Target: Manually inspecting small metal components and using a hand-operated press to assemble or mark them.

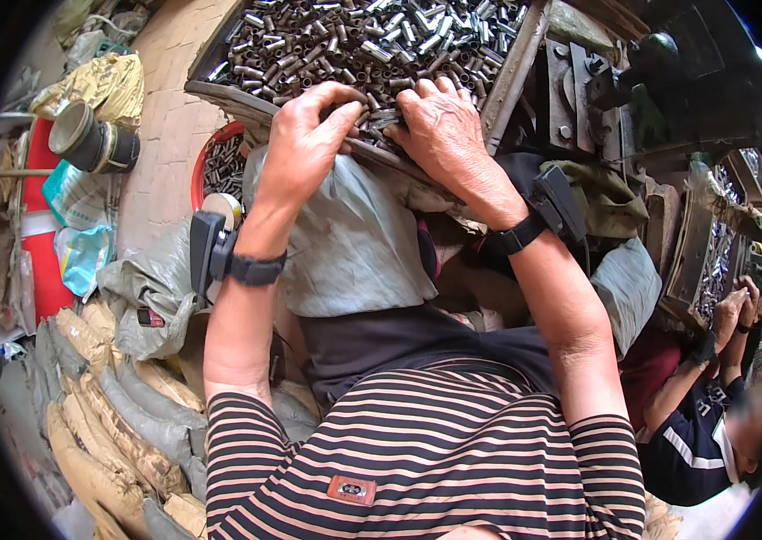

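Observation:
A tray (235,97) with wooden sides holds a heap of short metal tubes (336,45), some shiny and some dark brown. At its near edge my left hand (309,135) is closed, thumb and forefinger pinched together, and whatever they grip is too small to make out. My right hand (442,126) reaches over the same edge with its fingers curled down into the tubes. The fingertips hide what this hand grips. A few tubes lie between my two hands. A grey-blue cloth (345,243) hangs over my lap below the tray.
A red basin (199,166) of similar tubes stands left of the tray. Dark machinery (579,90) is close on the right. Stacked sacks (111,423) and a dark bucket (93,139) are at the left. Another person (696,432) works at the right beside another tray (691,247).

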A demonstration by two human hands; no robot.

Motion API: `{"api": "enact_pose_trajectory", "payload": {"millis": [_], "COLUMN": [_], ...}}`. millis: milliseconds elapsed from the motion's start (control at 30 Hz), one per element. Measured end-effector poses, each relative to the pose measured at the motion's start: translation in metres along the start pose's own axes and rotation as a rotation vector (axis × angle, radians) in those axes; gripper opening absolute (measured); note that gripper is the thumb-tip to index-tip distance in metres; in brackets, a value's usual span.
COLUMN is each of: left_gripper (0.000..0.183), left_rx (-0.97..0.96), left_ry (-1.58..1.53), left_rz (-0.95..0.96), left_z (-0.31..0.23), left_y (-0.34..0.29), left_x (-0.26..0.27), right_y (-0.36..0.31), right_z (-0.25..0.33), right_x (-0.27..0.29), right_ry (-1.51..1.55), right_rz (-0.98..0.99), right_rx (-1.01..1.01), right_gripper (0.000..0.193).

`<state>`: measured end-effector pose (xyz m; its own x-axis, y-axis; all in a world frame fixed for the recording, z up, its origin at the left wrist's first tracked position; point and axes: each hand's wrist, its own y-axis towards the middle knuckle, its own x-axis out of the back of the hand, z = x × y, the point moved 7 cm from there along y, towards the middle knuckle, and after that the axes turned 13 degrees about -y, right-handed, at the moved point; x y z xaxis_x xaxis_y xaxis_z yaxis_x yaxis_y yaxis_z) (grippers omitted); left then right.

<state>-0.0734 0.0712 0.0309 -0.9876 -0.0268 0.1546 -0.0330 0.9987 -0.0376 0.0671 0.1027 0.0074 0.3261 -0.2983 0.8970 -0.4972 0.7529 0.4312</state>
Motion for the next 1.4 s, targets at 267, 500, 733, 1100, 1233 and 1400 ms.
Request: {"api": "enact_pose_trajectory", "payload": {"millis": [267,500,733,1100,1233,1400], "left_gripper": [0.018,0.02,0.02,0.016,0.017,0.014], "left_rx": [-0.368,-0.304,-0.323,-0.495,-0.055,0.047], "left_ry": [0.833,1.079,1.135,0.98,-0.004,-0.619], "left_rz": [0.013,0.065,0.083,0.006,0.015,-0.024], "left_z": [0.001,0.001,-0.003,-0.002,0.016,0.024], "left_y": [0.029,0.035,0.036,0.033,0.036,0.021], "left_x": [-0.018,-0.035,-0.043,-0.03,-0.008,-0.005], "right_y": [0.003,-0.001,-0.006,-0.014,-0.017,-0.014], "right_z": [0.005,0.002,-0.003,-0.055,-0.061,-0.074], "right_x": [-0.003,-0.011,-0.011,0.039,0.037,0.039], "right_ry": [-0.002,-0.024,-0.008,0.172,0.081,0.416], "right_rz": [0.104,0.069,0.058,-0.032,-0.044,-0.065], "right_rx": [-0.012,-0.026,-0.006,-0.163,-0.168,-0.276], "right_gripper": [0.028,0.024,0.019,0.022,0.02,0.02]}}
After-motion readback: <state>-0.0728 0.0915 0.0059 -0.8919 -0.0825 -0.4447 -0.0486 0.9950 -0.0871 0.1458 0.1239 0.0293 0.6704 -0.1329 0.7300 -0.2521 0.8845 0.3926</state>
